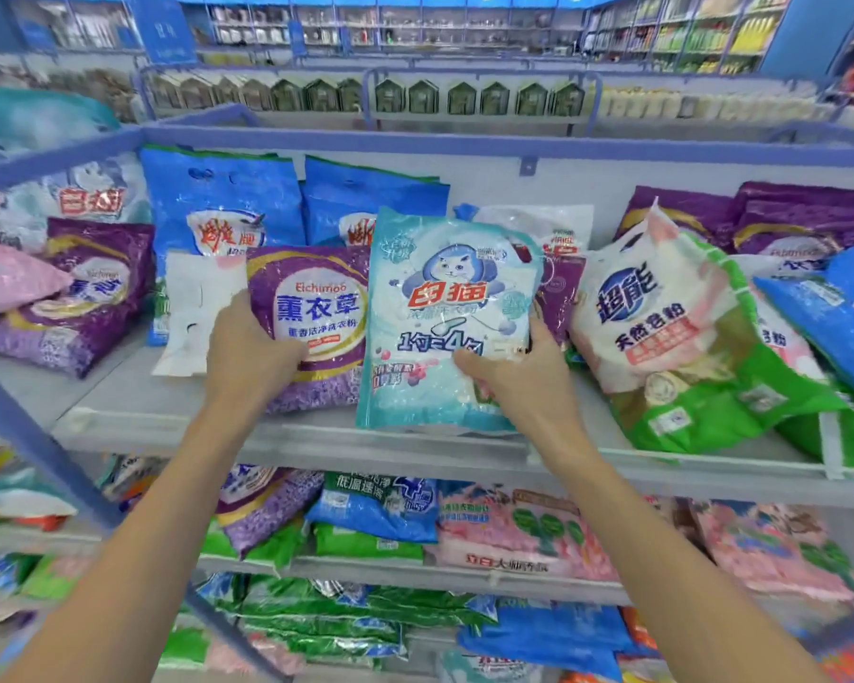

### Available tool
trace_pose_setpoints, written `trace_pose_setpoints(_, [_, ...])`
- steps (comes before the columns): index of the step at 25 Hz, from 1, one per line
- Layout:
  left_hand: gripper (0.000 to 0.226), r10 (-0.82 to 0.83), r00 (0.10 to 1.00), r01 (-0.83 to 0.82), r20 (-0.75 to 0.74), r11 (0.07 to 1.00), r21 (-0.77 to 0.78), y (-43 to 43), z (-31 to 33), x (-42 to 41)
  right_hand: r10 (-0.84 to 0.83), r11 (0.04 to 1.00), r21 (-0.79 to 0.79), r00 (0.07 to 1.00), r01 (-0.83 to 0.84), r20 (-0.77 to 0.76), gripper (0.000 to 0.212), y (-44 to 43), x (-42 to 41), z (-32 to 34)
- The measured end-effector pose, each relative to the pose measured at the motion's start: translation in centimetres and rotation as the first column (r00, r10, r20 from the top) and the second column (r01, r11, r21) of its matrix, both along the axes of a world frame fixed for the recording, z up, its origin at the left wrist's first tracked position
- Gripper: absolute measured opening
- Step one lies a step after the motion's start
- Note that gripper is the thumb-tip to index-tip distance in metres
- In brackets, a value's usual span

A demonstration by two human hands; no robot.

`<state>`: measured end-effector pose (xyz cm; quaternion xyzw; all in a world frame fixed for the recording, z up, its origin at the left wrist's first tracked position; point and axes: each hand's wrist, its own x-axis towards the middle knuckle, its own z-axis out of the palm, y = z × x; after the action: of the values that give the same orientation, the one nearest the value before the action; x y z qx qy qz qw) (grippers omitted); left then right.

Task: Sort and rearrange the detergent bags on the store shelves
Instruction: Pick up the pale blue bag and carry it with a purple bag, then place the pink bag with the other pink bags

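Head view: the left hand [252, 350] grips the purple lavender bag [311, 327], and the right hand [518, 382] pinches the pale-blue cat bag [444, 327], both upright on the top shelf [178, 421]. They look soft, floppy and slick; low side holds seem wise.

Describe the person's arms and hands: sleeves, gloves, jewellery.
The left hand and right hand are ungloved, no rings showing. The left forearm and right forearm are bare: no sleeves, watch or bracelet in view.
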<state>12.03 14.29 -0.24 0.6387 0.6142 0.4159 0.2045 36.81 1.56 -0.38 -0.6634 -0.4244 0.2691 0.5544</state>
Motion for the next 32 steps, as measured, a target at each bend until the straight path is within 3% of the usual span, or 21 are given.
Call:
trace_pose_setpoints(2, [0.076, 0.012, 0.992, -0.010, -0.122, 1.000, 0.022, -1.5, -0.9, 0.4, -0.004, 0.999, 0.034, 0.999, 0.003, 0.032, 0.058, -0.5, -0.2, -0.1])
trace_pose_setpoints(6, [0.098, -0.076, 0.982, 0.063, -0.171, 0.995, -0.080, -3.9, -1.0, 1.1, 0.065, 0.997, 0.030, 0.996, -0.067, 0.055, 0.050, -1.9, 0.3, 0.4])
trace_pose_setpoints(9, [0.075, -0.109, 0.976, 0.106, -0.189, 0.994, -0.028, -6.8, -1.1, 2.2, 0.138, 0.990, 0.021, 0.990, -0.137, -0.033, 0.051, -4.0, 1.4, 0.4])
trace_pose_setpoints(12, [0.049, -0.151, 0.970, 0.173, -0.192, 0.980, 0.101, -10.2, -2.0, 4.5, 0.139, 0.990, 0.021, 0.990, -0.140, 0.035, 0.064, -6.9, 3.3, -0.5])
trace_pose_setpoints(14, [0.052, -0.153, 0.970, 0.176, -0.191, 0.978, 0.113, -12.8, -2.3, 6.2, 0.123, 0.991, 0.046, 0.986, -0.129, 0.110, 0.067, -9.3, 4.7, -1.5])
trace_pose_setpoints(19, [0.076, -0.083, 0.968, 0.099, -0.237, 0.994, 0.055, -20.0, -3.9, 10.7, 0.201, 0.976, 0.043, 0.953, -0.216, 0.226, 0.050, -16.4, 9.0, -4.2])
trace_pose_setpoints(24, [0.066, -0.097, 0.952, 0.137, -0.290, 0.983, 0.121, -27.2, -8.1, 15.4, 0.257, 0.965, -0.074, 0.863, -0.250, 0.435, 0.053, -22.0, 13.5, -7.5])
trace_pose_setpoints(28, [0.064, -0.267, 0.918, 0.263, -0.292, 0.963, -0.056, -30.7, -12.1, 20.1, 0.292, 0.955, -0.196, 0.809, -0.221, 0.510, 0.054, -24.8, 16.6, -11.1])
trace_pose_setpoints(32, [0.065, -0.403, 0.848, 0.356, -0.345, 0.914, -0.194, -31.0, -16.8, 24.7, 0.254, 0.955, -0.266, 0.834, -0.134, 0.490, 0.052, -24.9, 20.6, -15.4])
